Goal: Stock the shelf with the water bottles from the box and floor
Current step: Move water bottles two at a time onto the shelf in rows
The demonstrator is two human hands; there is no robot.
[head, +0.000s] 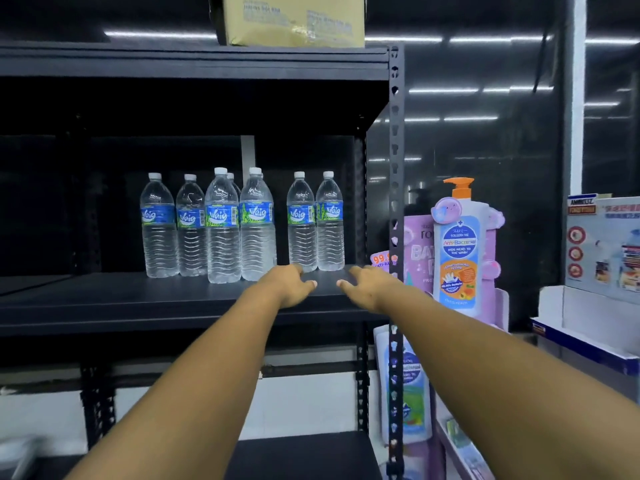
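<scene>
Both hands hold nothing. The left hand and the right hand reach forward side by side in the middle of the frame, fingers loosely spread and apart, just in front of the two right bottles. I cannot tell whether the fingertips touch these bottles or only hang near their bases.

The other bottles stand upright left of centre on the black shelf: two at the back left, then a tighter group nearer the front. There is a gap between this group and the right pair. The box and the floor bottles are not in view.

I think the main risk is tipping. The bottles are tall and narrow, and they stand close together, so a push at the base or a sleeve-level brush from the forearms could knock one into its neighbours. The right pair stands near the shelf post, so a sideways nudge could send one against it. A carton sits above, at the top of the frame.
</scene>
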